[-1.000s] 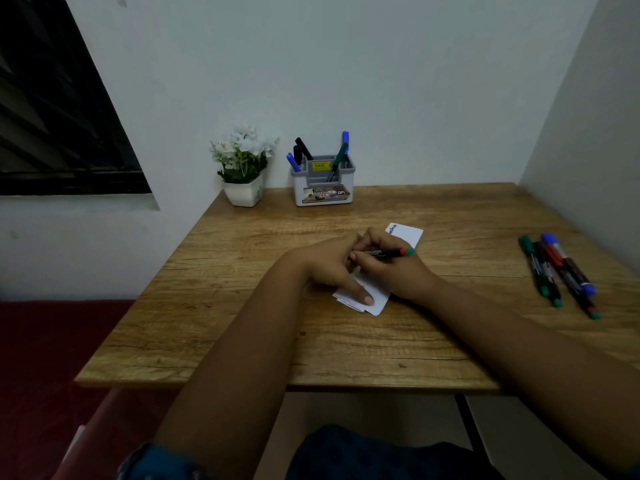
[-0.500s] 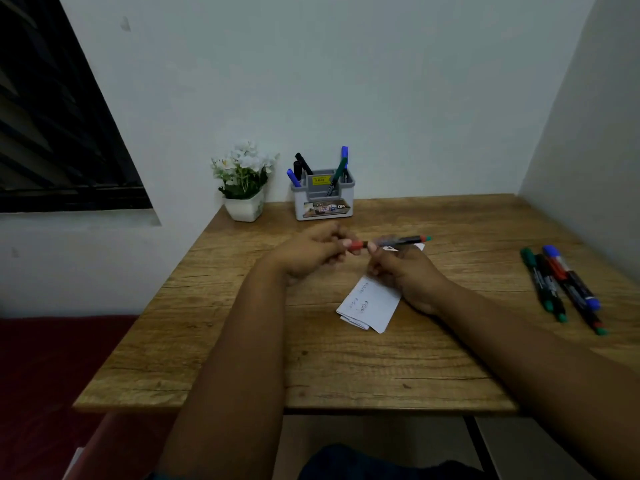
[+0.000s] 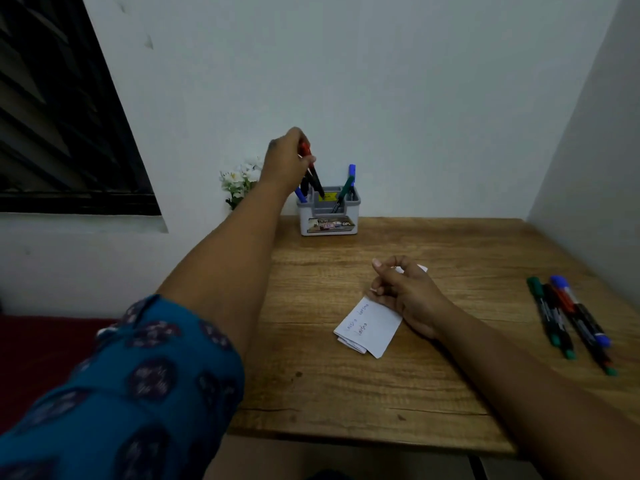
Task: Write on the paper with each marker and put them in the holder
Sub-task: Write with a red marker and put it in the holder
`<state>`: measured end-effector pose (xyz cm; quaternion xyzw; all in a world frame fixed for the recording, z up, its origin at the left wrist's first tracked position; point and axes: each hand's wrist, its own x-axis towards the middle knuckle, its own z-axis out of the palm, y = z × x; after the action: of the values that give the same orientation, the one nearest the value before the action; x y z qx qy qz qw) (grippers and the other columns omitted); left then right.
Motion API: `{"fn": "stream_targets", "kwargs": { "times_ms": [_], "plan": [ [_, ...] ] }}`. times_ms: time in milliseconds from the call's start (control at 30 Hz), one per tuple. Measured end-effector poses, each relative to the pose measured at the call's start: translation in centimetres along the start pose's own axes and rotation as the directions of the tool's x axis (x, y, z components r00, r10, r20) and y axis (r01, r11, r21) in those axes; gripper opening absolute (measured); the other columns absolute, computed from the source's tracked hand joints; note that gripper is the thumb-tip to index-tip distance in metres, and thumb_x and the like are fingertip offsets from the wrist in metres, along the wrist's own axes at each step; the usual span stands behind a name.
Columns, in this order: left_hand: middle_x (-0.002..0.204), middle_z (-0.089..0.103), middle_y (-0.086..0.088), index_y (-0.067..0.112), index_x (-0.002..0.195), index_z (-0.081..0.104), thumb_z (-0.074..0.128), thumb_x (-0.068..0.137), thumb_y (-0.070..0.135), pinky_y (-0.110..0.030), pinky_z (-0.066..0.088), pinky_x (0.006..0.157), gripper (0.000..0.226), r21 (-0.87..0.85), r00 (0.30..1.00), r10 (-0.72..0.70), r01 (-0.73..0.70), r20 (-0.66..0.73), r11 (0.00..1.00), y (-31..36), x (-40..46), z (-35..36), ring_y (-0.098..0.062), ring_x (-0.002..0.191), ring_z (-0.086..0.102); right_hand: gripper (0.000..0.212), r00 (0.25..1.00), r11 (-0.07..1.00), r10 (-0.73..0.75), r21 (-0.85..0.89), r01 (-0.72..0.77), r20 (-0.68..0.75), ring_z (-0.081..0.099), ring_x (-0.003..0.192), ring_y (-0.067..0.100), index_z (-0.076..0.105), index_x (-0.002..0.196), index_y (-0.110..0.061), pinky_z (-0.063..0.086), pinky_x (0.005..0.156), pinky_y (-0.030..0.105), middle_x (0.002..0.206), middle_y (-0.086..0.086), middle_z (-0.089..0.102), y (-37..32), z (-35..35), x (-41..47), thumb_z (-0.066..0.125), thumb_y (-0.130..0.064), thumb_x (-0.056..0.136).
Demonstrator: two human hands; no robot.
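My left hand (image 3: 285,161) is stretched out above the grey marker holder (image 3: 329,216) at the back of the wooden table (image 3: 346,393). It grips a red-capped black marker (image 3: 313,173) that points tip down into the holder. Several markers stand in the holder. A folded white paper (image 3: 369,327) with handwriting lies mid-table. My right hand (image 3: 405,292) rests on the paper's far end with its fingers loosely curled and nothing in them. Several more markers (image 3: 568,320) lie side by side at the right.
A small white pot of white flowers (image 3: 240,181) stands left of the holder, partly behind my left arm. White walls close the table at the back and right. A dark window is at the left.
My left hand took the red-capped marker from my right hand over the paper and carried it back to the holder. My right hand let go and stayed on the paper.
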<state>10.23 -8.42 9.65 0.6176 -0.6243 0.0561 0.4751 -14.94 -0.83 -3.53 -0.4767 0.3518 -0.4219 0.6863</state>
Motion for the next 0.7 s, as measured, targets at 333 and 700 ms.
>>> {"fn": "stream_targets", "kwargs": {
  "times_ms": [333,700],
  "plan": [
    [0.118,0.057,-0.020,0.004,0.118,0.057,0.058,0.095,0.030,-0.042,0.045,0.091,0.034,0.448,0.942,-0.072,-0.088,0.329,0.889,-1.5,1.3,4.4,-0.035,0.110,0.052,0.029,1.000,1.000,0.019,-0.020,-0.019,0.018,0.058,0.059,0.011,0.043,0.104,-0.014,0.055,0.062,0.023,0.071,0.011,0.054,-0.1,0.0,-0.1,0.067,-0.022,0.090],
    [0.092,0.064,0.008,0.021,0.097,0.066,0.063,0.091,0.023,-0.023,0.046,0.070,0.007,-0.048,0.841,-0.028,0.064,0.540,0.997,5.6,-13.5,6.7,-0.010,0.086,0.059,0.006,0.900,0.695,-0.390,-0.703,0.149,-0.194,0.057,0.066,0.013,0.061,0.084,-0.022,0.041,0.056,0.018,0.071,-0.003,0.062,-3.7,-3.3,-1.0,0.066,-0.022,0.087]
  ]
}}
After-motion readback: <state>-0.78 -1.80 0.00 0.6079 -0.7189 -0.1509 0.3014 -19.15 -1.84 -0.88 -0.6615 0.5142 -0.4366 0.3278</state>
